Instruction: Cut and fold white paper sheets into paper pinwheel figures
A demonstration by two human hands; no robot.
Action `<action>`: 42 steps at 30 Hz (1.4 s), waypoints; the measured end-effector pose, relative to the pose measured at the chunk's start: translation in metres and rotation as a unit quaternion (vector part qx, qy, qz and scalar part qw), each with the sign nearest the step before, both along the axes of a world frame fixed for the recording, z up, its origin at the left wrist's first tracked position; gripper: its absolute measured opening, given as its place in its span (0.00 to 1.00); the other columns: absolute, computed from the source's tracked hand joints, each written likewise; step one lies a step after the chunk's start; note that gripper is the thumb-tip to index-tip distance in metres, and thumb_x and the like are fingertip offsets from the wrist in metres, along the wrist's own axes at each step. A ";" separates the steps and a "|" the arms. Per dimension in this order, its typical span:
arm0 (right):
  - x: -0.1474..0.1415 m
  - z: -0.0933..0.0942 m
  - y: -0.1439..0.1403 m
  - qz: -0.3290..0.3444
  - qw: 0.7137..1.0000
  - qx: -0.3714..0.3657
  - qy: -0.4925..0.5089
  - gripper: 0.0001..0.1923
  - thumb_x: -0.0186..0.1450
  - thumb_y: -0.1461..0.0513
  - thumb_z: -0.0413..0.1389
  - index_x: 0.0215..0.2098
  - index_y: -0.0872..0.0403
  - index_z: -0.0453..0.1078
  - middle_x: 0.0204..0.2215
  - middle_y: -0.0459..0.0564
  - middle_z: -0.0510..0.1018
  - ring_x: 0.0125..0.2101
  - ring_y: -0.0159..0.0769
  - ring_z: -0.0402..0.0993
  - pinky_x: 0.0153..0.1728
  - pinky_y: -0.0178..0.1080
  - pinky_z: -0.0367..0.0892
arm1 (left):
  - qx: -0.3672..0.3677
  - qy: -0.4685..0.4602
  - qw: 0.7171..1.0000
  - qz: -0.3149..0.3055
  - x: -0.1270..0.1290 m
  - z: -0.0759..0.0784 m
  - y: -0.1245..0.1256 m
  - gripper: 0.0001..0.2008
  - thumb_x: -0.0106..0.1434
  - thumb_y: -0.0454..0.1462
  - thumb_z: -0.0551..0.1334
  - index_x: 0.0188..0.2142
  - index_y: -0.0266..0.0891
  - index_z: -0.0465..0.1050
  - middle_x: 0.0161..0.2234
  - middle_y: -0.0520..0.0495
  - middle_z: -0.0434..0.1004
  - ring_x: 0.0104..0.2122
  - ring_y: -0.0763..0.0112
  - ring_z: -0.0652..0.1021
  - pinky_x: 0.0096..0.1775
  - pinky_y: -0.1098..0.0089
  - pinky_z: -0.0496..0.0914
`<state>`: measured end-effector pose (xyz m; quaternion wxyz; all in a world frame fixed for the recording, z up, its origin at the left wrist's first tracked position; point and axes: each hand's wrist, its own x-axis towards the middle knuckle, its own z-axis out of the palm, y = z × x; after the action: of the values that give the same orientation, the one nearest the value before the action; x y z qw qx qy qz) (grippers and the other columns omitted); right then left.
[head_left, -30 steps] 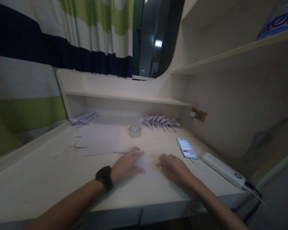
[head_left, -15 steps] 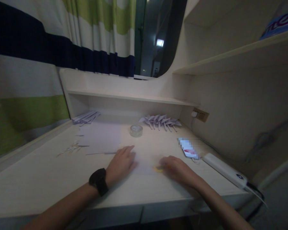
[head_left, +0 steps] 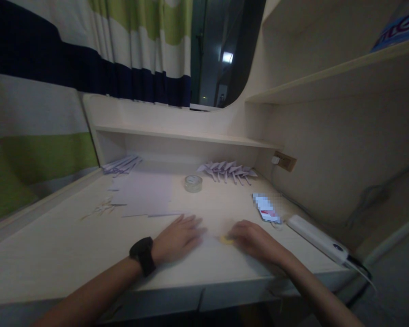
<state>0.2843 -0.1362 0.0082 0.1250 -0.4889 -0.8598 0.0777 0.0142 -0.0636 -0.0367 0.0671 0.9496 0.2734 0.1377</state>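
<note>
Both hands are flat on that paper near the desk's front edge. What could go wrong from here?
1. The paper is pale on a pale desk in dim light, so its edges are hard to see; a crease could land crooked.
2. The right hand touches a small yellow thing; it could catch under the sheet.
3. The left hand lies close to the loose sheets; a sweep could scatter them.

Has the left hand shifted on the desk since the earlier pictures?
Yes, slightly. The left hand lies flat farther from the tape roll than a second ago, drawn back toward the desk's near edge; some apparent shift comes from camera motion.
</note>
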 end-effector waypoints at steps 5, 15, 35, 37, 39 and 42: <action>-0.001 0.001 -0.001 0.008 1.000 -0.006 0.007 0.15 0.59 0.70 0.51 0.40 0.53 0.74 0.37 0.52 0.75 0.39 0.37 0.69 0.42 0.37 0.62 | 0.015 -0.007 1.000 -0.004 0.001 -0.001 -0.002 0.21 0.68 0.47 0.46 0.58 0.50 0.60 0.61 0.46 0.57 0.61 0.57 0.58 0.58 0.51 0.49; -0.010 -0.005 0.000 0.023 0.999 -0.005 0.028 0.10 0.60 0.69 0.52 0.36 0.54 0.73 0.33 0.50 0.74 0.35 0.35 0.69 0.37 0.35 0.63 | 0.056 -0.038 0.997 -0.029 0.008 0.011 -0.014 0.22 0.64 0.48 0.54 0.55 0.43 0.63 0.51 0.44 0.69 0.57 0.57 0.62 0.59 0.49 0.44; -0.014 -0.004 -0.025 0.005 0.997 0.012 0.081 0.09 0.60 0.68 0.54 0.39 0.55 0.71 0.36 0.51 0.71 0.36 0.35 0.68 0.38 0.35 0.63 | 0.085 -0.099 0.990 -0.046 0.004 0.016 -0.003 0.12 0.58 0.47 0.62 0.35 0.43 0.70 0.38 0.48 0.67 0.41 0.63 0.68 0.53 0.51 0.53; -0.015 -0.005 -0.026 0.006 0.996 0.017 0.082 0.10 0.60 0.68 0.53 0.40 0.55 0.71 0.36 0.52 0.71 0.37 0.35 0.67 0.38 0.36 0.63 | 0.094 -0.101 0.989 -0.052 0.004 0.017 -0.004 0.10 0.59 0.46 0.62 0.34 0.44 0.71 0.37 0.49 0.68 0.41 0.64 0.68 0.54 0.50 0.50; -0.017 -0.006 -0.027 0.013 0.996 0.020 0.085 0.11 0.60 0.68 0.53 0.41 0.54 0.71 0.37 0.52 0.71 0.38 0.36 0.67 0.39 0.36 0.63 | 0.105 -0.103 0.988 -0.056 0.004 0.017 -0.005 0.09 0.59 0.46 0.62 0.34 0.44 0.71 0.37 0.50 0.68 0.41 0.64 0.68 0.55 0.51 0.49; -0.019 -0.007 -0.029 0.020 0.996 0.021 0.085 0.12 0.61 0.68 0.53 0.42 0.54 0.71 0.37 0.52 0.70 0.38 0.36 0.66 0.39 0.36 0.63 | 0.118 -0.103 0.986 -0.060 0.004 0.017 -0.005 0.08 0.59 0.45 0.63 0.33 0.44 0.72 0.35 0.51 0.68 0.41 0.65 0.68 0.55 0.51 0.49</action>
<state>0.2655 -0.1654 0.0010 0.2065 -0.4603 -0.8572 0.1033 0.0181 -0.0690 -0.0196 -0.0094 0.9462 0.1897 0.2619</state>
